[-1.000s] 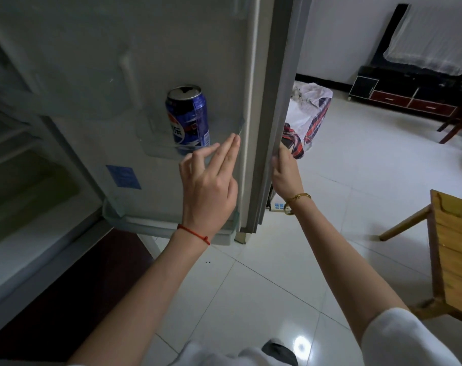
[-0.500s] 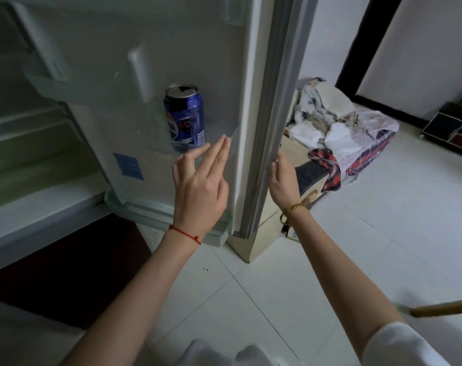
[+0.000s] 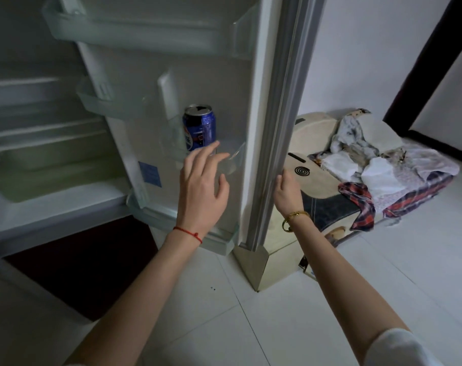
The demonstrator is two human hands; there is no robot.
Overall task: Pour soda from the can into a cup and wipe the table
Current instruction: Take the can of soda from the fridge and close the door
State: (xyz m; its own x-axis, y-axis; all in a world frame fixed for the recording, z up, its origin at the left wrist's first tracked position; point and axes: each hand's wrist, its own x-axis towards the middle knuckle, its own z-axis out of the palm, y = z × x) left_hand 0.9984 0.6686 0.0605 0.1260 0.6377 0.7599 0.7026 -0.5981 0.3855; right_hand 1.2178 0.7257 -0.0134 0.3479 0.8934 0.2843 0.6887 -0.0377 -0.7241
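Soda can: blue aluminium soda can point(image 3: 199, 128) with a silver top stands upright in the clear plastic door shelf point(image 3: 235, 157) of the open white fridge door point(image 3: 150, 62), near the shelf's right end.
Left hand: left hand point(image 3: 202, 186), a red string bracelet point(image 3: 189, 233) on its wrist, is raised just in front of the can with fingers loose and spread, holding nothing; its fingertips overlap the can's lower part and the shelf front, and I cannot tell whether they touch.
Right hand: right hand point(image 3: 286, 192), a gold bracelet point(image 3: 294, 219) on its wrist, grips the grey outer edge of the door point(image 3: 277, 154), fingers wrapped round it and hidden.
Change from half a second ago: the left fingers, then straight and together, are now parted and slightly bent; the right hand keeps its grip on the door edge; the can has not moved.
Edges: the can sits behind the shelf's transparent front wall, its top well above the rim.
Open room: open space above the can up to the next clear door shelf point(image 3: 135, 33); white tiled floor point(image 3: 277, 326) below; a pile of clothes point(image 3: 377, 165) lies right of the door.
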